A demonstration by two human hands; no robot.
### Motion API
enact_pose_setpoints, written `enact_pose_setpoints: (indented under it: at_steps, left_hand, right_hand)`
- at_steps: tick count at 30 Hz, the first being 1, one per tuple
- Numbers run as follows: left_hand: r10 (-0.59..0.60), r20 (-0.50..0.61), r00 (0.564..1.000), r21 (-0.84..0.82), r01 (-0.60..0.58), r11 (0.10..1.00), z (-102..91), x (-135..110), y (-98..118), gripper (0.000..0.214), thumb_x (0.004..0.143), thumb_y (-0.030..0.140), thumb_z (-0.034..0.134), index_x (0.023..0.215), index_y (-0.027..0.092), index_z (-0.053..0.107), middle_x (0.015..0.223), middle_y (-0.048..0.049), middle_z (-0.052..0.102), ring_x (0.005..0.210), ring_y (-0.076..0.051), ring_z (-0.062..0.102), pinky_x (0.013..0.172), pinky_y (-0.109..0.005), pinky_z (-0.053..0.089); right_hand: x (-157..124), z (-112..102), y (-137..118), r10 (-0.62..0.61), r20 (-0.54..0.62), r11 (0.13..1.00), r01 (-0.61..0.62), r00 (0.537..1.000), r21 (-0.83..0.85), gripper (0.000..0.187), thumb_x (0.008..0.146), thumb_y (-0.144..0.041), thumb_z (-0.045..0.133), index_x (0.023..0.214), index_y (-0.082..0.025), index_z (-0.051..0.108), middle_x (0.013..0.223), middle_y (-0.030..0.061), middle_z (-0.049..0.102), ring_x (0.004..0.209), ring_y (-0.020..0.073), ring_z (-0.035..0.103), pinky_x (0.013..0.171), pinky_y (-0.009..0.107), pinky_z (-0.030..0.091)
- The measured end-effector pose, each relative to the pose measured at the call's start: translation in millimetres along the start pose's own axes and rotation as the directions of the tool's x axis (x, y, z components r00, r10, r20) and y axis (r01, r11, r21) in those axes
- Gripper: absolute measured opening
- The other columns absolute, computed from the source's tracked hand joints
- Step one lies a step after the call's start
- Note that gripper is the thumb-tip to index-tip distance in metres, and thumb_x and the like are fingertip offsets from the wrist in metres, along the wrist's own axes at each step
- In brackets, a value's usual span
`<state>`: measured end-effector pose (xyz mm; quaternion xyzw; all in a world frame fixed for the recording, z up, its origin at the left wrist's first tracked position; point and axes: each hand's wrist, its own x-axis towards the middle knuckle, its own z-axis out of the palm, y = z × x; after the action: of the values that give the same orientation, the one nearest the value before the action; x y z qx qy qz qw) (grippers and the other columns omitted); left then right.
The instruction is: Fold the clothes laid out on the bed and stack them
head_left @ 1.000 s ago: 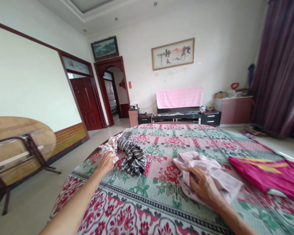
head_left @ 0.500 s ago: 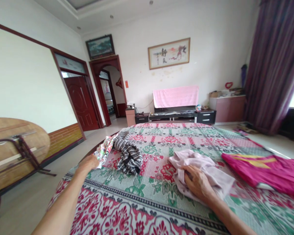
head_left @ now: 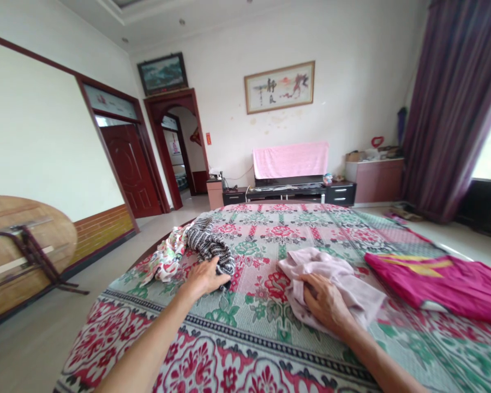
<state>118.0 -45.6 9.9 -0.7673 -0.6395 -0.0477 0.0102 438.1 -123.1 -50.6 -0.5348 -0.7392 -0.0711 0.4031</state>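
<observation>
left hand [head_left: 204, 277]: fingers spread, nearly flat, tips laid on the near edge of the striped garment [head_left: 209, 246], nothing gripped
striped garment: black-and-white knit, crumpled in a heap, left-centre of the bedspread [head_left: 262, 338], touching the floral cloth [head_left: 166, 261] on its left
right hand [head_left: 325, 303]: knuckles up, fingers bent down into the pale pink garment [head_left: 343, 275] — can't tell whether fabric is pinched
pale pink garment: soft, rumpled, loosely folded, mid-bed, right of the striped one
magenta garment [head_left: 437, 284]: lying flat, yellow stripes, far right — apart from both hands

striped garment [head_left: 208, 248]: black-white | cloth [head_left: 343, 273]: pale pink | spread [head_left: 265, 322]: red-green floral | far garment [head_left: 445, 281]: magenta, perhaps yellow-striped
</observation>
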Motion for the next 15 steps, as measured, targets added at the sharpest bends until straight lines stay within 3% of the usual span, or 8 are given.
enact_pose_setpoints:
  at_steps: [2,5,7,9,11,13,14,15]
  left_hand:
    - [0.004,-0.024,1.000,-0.061,-0.006,0.998,14.7,4,12,0.069,0.071,0.046,0.062,0.133,0.018,0.049,0.118,-0.0195,0.062,0.106,-0.033,0.060,0.087,-0.041,0.045]
    - [-0.012,-0.140,0.990,-0.174,-0.012,0.985,15.4,28,14,0.036,0.071,0.018,0.058,0.105,0.019,0.069,0.102,-0.0134,0.070,0.097,-0.026,0.064,0.085,-0.033,0.045]
    - [-0.054,-0.201,0.978,-0.221,0.008,0.975,-5.8,50,3,0.029,0.071,0.012,0.055,0.093,0.020,0.072,0.095,-0.0079,0.072,0.094,-0.021,0.065,0.083,-0.026,0.046]
    - [-0.151,-0.315,0.937,-0.269,0.065,0.961,-41.2,69,-19,0.036,0.076,0.011,0.049,0.105,0.019,0.068,0.104,-0.0048,0.071,0.098,-0.018,0.063,0.084,-0.024,0.045]
    - [-0.287,-0.448,0.847,-0.316,0.150,0.937,-80.5,79,-51,0.045,0.083,0.010,0.037,0.123,0.012,0.056,0.118,-0.0078,0.064,0.107,-0.020,0.058,0.088,-0.028,0.043]
    - [-0.397,-0.552,0.733,-0.348,0.231,0.909,-111.0,78,-90,0.048,0.084,0.009,0.033,0.130,0.007,0.049,0.130,-0.0107,0.056,0.121,-0.027,0.046,0.096,-0.036,0.038]
    - [-0.447,-0.599,0.664,-0.367,0.269,0.891,-119.7,75,-109,0.048,0.083,0.009,0.035,0.128,0.008,0.050,0.130,-0.0096,0.056,0.124,-0.030,0.042,0.098,-0.038,0.036]
    - [-0.521,-0.650,0.553,-0.414,0.316,0.853,-123.3,70,-128,0.044,0.081,0.010,0.039,0.122,0.011,0.056,0.124,-0.0070,0.061,0.122,-0.029,0.043,0.097,-0.037,0.037]
  right_hand:
    - [0,0,0,0.006,0.015,1.000,-0.006,1.000,-0.005,0.025,0.077,-0.016,0.046,0.092,-0.018,0.066,0.086,0.0077,0.070,0.081,0.0211,0.064,0.076,0.034,0.049]
    - [0,0,0,0.009,0.031,1.000,-0.009,0.999,0.002,0.025,0.078,-0.017,0.046,0.092,-0.018,0.066,0.086,0.0076,0.070,0.082,0.0210,0.063,0.077,0.034,0.049]
    - [0,0,0,0.007,0.030,1.000,-0.007,1.000,0.009,0.025,0.078,-0.016,0.045,0.092,-0.018,0.066,0.087,0.0077,0.070,0.082,0.0209,0.063,0.077,0.034,0.049]
    - [0,-1,-1,0.015,0.030,1.000,-0.015,0.999,0.006,0.025,0.078,-0.016,0.045,0.091,-0.018,0.066,0.086,0.0081,0.070,0.081,0.0212,0.063,0.076,0.034,0.049]
    - [0,-3,-3,0.026,0.040,1.000,-0.026,0.999,-0.001,0.024,0.078,-0.017,0.045,0.090,-0.017,0.066,0.085,0.0085,0.069,0.081,0.0215,0.063,0.075,0.035,0.049]
    - [0,-3,-4,0.029,0.051,1.000,-0.029,0.998,-0.004,0.023,0.079,-0.018,0.045,0.090,-0.017,0.066,0.087,0.0087,0.070,0.082,0.0218,0.063,0.076,0.035,0.049]
    - [0,-3,-4,0.029,0.054,1.000,-0.029,0.998,-0.004,0.023,0.079,-0.018,0.045,0.091,-0.017,0.066,0.087,0.0085,0.070,0.083,0.0218,0.063,0.077,0.035,0.049]
    - [-1,-3,-4,0.028,0.057,1.000,-0.028,0.998,-0.002,0.024,0.079,-0.018,0.045,0.092,-0.018,0.066,0.088,0.0082,0.070,0.083,0.0217,0.063,0.077,0.035,0.048]
